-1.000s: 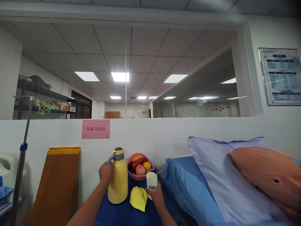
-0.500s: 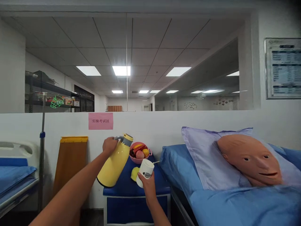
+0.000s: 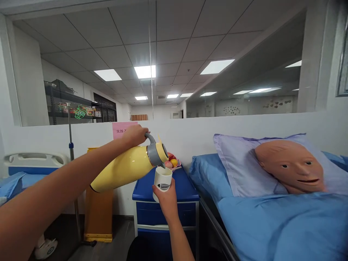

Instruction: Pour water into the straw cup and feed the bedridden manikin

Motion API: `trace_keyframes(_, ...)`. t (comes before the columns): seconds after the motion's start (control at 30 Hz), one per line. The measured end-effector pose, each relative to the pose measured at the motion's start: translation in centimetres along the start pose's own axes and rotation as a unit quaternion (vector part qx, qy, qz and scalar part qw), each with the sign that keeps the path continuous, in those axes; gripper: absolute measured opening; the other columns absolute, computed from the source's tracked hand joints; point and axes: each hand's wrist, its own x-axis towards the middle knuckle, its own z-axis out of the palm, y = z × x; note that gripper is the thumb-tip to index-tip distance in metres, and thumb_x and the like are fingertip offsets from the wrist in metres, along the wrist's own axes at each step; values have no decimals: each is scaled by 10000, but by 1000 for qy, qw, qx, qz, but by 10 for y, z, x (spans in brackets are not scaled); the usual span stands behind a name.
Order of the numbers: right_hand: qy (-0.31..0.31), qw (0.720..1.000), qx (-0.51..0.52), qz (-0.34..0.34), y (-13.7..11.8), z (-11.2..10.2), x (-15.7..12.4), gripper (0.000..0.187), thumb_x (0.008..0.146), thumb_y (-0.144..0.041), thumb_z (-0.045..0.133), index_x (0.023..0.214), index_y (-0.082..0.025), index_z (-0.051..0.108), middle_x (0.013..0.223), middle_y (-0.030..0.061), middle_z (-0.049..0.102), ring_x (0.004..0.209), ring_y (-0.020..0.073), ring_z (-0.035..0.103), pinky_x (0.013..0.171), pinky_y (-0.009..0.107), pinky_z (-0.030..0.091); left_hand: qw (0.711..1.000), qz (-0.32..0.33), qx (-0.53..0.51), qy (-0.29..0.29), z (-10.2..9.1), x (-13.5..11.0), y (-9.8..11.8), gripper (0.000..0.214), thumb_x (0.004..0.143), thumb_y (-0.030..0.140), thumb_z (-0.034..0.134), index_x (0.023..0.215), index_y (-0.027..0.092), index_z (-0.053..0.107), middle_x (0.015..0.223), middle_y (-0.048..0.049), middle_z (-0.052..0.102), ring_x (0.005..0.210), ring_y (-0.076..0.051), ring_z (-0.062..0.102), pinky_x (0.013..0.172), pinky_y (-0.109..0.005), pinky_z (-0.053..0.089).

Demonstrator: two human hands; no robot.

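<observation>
The left hand [image 3: 135, 135] has its fingers [image 3: 141, 132] closed round the grey handle of the yellow flask [image 3: 122, 170], gripping it from above. The left arm reaches in from the lower left, stretched out almost straight and rising towards the hand. The flask is tipped well over, nearly on its side. Its base points down and left, and its grey top is lowest at the spout, which sits right over the mouth of the cup [image 3: 162, 179]. Whether anything is pouring cannot be told.

The right hand [image 3: 166, 194] holds the white cup upright from below and behind. Its fingers are wrapped round the lower half, with the thumb on the near left side by the dark striped mark. The right forearm comes up from the bottom edge, near vertical, with the wrist straight.

Flask and cup are both in the air, in front of the near left edge of the blue counter [image 3: 185, 185]. A pink fruit bowl [image 3: 173, 163] stands at the back of the counter, partly hidden by the flask's top.

To the right is a bed [image 3: 272, 224] with blue sheets. On it a manikin head [image 3: 290, 166] rests on a lilac pillow [image 3: 236, 170]. A drip pole [image 3: 71, 145] stands to the left.
</observation>
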Motion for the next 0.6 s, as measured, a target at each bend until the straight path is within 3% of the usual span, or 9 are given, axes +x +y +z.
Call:
trace_keyframes(0.17, -3, 1000, 6, -5, -13, -8, -17, 580, 566, -332, 753, 1086, -202, 530, 878, 19, 682, 748, 191, 628, 716, 310, 486, 991, 108, 80, -9, -22, -3, 20, 348, 882, 355, 393, 954, 212, 701, 801, -109, 695, 728, -244, 641, 582, -310, 360)
trace_keyframes(0.27, -10, 1000, 11, 7, -16, -10, -21, 612, 562, -313, 750, 1118, -204, 519, 880, 18, 679, 750, 192, 629, 714, 312, 489, 984, 141, 104, -26, -27, -4, 33, 315, 855, 287, 412, 985, 227, 692, 824, -102, 703, 733, -240, 641, 556, -295, 332)
trace_keyframes(0.6, -9, 999, 19, 45, 2, -21, -29, 621, 583, -335, 743, 1134, -224, 480, 889, 17, 672, 781, 214, 635, 729, 334, 492, 965, 227, 120, -47, -17, -3, 61, 266, 849, 230, 449, 990, 216, 674, 843, -104, 714, 745, -232, 656, 552, -287, 336)
